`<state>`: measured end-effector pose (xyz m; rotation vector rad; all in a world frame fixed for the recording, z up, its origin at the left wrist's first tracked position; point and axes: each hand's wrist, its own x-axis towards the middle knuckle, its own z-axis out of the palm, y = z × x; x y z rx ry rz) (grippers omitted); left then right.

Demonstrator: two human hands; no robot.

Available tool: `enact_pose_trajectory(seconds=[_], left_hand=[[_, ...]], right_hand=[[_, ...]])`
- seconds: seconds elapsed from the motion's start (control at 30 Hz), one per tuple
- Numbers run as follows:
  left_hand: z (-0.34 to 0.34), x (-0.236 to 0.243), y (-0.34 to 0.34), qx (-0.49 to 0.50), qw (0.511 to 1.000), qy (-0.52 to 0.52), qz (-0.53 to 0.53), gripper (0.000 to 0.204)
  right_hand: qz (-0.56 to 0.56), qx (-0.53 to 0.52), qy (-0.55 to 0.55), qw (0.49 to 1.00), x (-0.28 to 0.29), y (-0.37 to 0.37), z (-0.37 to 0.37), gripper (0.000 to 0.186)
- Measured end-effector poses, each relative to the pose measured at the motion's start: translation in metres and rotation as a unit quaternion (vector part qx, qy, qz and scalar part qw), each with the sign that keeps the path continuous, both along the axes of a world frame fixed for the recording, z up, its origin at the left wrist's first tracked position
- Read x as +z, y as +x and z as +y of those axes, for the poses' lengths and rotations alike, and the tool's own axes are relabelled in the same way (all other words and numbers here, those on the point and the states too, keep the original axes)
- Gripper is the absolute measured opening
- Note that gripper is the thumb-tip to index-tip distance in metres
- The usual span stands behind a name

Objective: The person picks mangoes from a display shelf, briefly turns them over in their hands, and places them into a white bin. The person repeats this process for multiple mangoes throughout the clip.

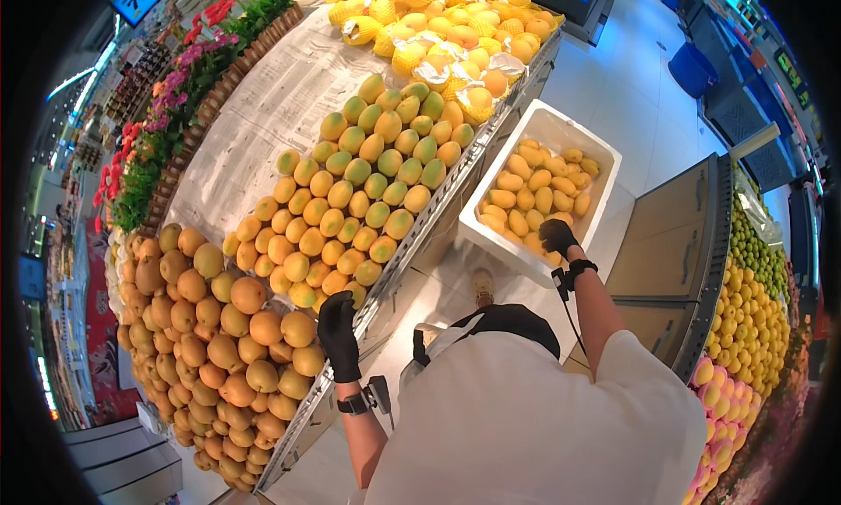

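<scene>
My left hand (338,331), in a black glove, is over the front edge of the sloped fruit stand. Its fingers are loosely bent and apart, with nothing visible in them, close to the lowest mangoes (342,214) and the brown round pears (235,323). My right hand (558,236), also gloved in black, reaches over the near right side of a white foam box (522,247). Yellow mangoes (531,183) lie in that box. The right fingers curl down among them, and the back of the hand hides whatever is in them.
Net-wrapped yellow fruit (455,32) is heaped at the stand's far end. Artificial flowers (175,98) line its left side, beside a bare board (254,111). Cabinets (661,233) and another stand of yellow fruit (745,321) rise at right. A blue bin (692,70) stands farther off.
</scene>
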<state>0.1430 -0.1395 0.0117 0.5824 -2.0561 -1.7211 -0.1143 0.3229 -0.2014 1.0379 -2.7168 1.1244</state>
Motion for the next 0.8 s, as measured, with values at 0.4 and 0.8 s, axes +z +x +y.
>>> enact_pose_trajectory(seconds=[0.4,0.8], left_hand=[[-0.042,0.007,0.064,0.026,1.0,0.008,0.016,0.014],[-0.068,0.002,0.102,0.124,0.989,0.038,0.066,0.014]], right_hand=[[-0.551,-0.188,-0.193,0.79,0.041,0.053,-0.078,0.022],[-0.498,-0.126,-0.147,0.845,0.091,0.026,-0.163,0.035]])
